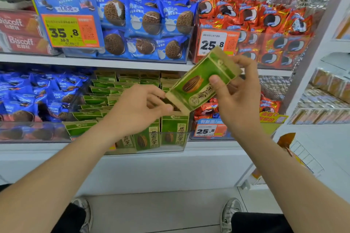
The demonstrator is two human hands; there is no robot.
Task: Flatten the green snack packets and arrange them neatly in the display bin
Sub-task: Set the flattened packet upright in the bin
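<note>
The lower white shop shelf (56, 147) carries a clear plastic display bin (186, 139) packed with rows of green-and-tan snack packets (174, 130). Above the bin's right end, the right hand (238, 96) grips, thumb across the front, 1 tilted green seed-picture packet (200, 83) — the left hand (140, 108) pinches its lower corner.
</note>
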